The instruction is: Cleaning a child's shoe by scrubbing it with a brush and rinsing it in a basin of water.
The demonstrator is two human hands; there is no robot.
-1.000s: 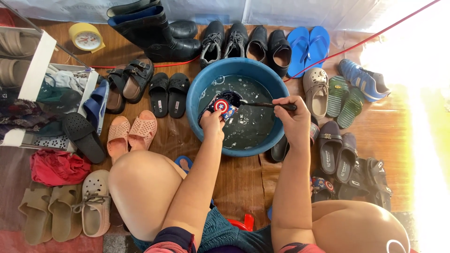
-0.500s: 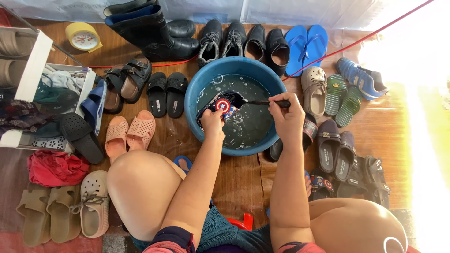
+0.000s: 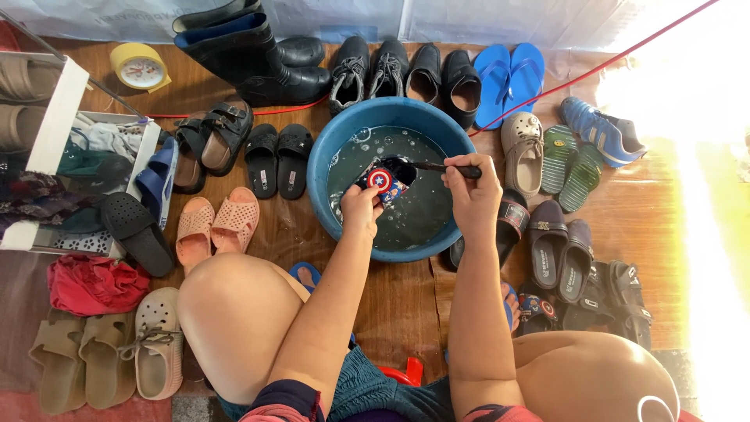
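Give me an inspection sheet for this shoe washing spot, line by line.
Surface: brown wooden floor, wet near the basin.
Job's things: blue basin of soapy water; small star-badge sandal; dark brush.
Clutter: black boots, blue flip-flops, pink sandals, yellow clock.
Grips: left hand holds the sandal; right hand holds the brush.
Cables: red cord across the floor.
Surroundings: white shelf with clothes, bright glare at right.

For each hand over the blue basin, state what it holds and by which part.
Left hand: small dark sandal with a star-shield emblem, gripped at its near end. Right hand: dark brush, held by its handle end.
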